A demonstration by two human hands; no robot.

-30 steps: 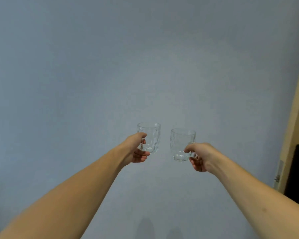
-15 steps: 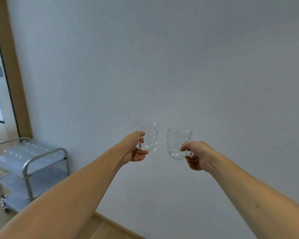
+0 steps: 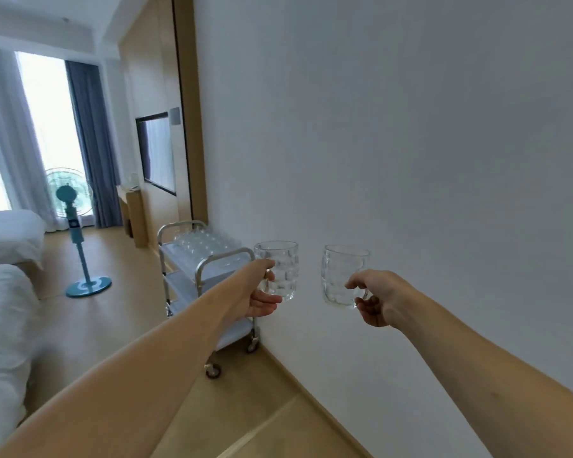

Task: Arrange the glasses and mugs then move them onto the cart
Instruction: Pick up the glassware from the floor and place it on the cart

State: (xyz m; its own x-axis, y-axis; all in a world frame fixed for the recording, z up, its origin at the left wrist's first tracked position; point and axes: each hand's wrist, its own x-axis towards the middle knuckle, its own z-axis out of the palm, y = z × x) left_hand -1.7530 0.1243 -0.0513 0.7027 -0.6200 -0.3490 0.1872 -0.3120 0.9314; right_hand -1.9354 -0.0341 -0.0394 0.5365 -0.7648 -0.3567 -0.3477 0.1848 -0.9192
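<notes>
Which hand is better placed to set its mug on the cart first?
Left, probably. The left hand holds its mug right beside the cart; the right hand and its mug are farther along the wall.

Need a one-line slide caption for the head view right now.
Each hand, left and right, carries a clear mug toward the steel cart beside the wall.

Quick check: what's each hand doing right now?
Left hand: closed on the handle of a clear glass mug, held upright in the air.
Right hand: closed on the handle of a second glass mug, also upright.
</notes>
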